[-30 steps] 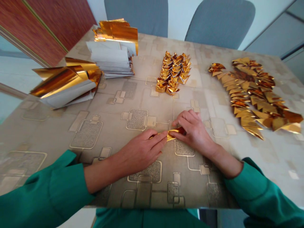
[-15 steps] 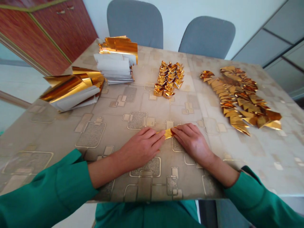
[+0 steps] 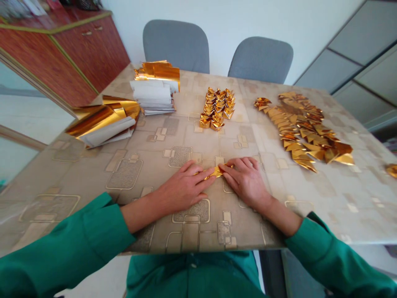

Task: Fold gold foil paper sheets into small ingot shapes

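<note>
A narrow folded piece of gold foil paper (image 3: 218, 171) lies on the table between my two hands. My left hand (image 3: 187, 184) covers its left end, fingers together and pressing down on it. From the other side, my right hand (image 3: 246, 178) pinches the right end, thumb and index finger close to the middle of the strip. Much of the paper is hidden beneath my fingers.
Finished gold foil ingot shapes (image 3: 217, 107) stand in rows beyond my hands. Several folded gold pieces (image 3: 305, 128) overlap at the right. Stacked foil sheets (image 3: 153, 97) and loosely curled sheets (image 3: 107, 124) lie at the left. Two grey chairs (image 3: 176, 45) stand behind the table (image 3: 173, 136).
The camera view has tilted up slightly and shifted. My left fingers have slid a little further over the gold strip, so less of it shows between my hands.
</note>
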`<action>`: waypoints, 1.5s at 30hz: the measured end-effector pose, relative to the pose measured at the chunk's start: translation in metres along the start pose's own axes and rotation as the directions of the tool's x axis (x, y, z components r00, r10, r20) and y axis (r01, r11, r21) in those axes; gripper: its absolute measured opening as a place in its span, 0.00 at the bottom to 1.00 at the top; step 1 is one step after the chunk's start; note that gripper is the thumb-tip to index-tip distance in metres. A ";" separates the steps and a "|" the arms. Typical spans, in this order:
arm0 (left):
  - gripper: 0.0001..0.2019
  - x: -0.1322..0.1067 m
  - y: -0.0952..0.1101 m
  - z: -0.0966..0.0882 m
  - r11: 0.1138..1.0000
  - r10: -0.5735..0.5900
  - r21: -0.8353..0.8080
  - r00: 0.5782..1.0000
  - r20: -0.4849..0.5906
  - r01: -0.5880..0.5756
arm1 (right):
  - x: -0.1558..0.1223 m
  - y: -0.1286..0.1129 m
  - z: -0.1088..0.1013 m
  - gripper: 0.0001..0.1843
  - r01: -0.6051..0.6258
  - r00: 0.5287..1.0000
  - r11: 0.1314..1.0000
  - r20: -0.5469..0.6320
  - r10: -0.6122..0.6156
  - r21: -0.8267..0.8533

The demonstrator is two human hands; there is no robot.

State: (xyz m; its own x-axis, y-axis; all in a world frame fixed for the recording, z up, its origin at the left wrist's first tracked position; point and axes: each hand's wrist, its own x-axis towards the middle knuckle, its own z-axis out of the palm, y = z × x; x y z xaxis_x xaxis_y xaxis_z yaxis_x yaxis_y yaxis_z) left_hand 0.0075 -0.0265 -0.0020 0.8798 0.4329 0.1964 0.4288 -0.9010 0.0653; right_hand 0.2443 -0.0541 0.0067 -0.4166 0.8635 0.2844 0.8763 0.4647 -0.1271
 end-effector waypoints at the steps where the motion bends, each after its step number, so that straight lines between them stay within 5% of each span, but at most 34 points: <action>1: 0.26 0.000 0.000 -0.001 1.000 0.005 0.004 1.000 0.010 -0.005 | 0.001 -0.004 0.002 0.14 -0.036 0.999 0.999 -0.012 0.036 -0.003; 7: 0.26 -0.001 -0.002 -0.002 1.000 0.019 0.013 0.999 0.032 -0.019 | 0.007 -0.019 0.009 0.14 -0.213 0.977 0.974 -0.043 0.210 -0.074; 20: 0.30 -0.016 -0.018 -0.010 0.983 0.091 -0.165 0.993 0.075 -0.078 | 0.003 0.000 0.008 0.12 -0.212 0.977 0.975 0.047 0.209 0.068; 29: 0.30 -0.016 -0.019 -0.009 0.984 0.095 -0.159 0.991 0.099 -0.078 | 0.006 -0.007 0.009 0.09 -0.265 0.964 0.963 0.040 0.263 0.049; 37: 0.32 -0.017 -0.026 -0.011 0.978 0.144 -0.170 0.981 0.132 -0.121 | 0.001 0.005 0.014 0.10 -0.198 0.980 0.971 0.039 0.195 0.132; 45: 0.26 -0.012 -0.021 -0.008 0.981 0.098 -0.174 0.994 0.048 -0.088 | 0.003 0.009 0.014 0.12 -0.235 0.972 0.959 0.049 0.230 0.158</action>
State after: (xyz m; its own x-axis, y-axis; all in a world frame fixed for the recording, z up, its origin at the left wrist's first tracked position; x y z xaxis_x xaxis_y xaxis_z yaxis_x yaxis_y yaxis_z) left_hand -0.0136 -0.0127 0.0017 0.9263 0.3436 0.1546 0.3075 -0.9265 0.2169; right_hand 0.2472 -0.0447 -0.0066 -0.2149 0.9558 0.2005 0.9001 0.2735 -0.3390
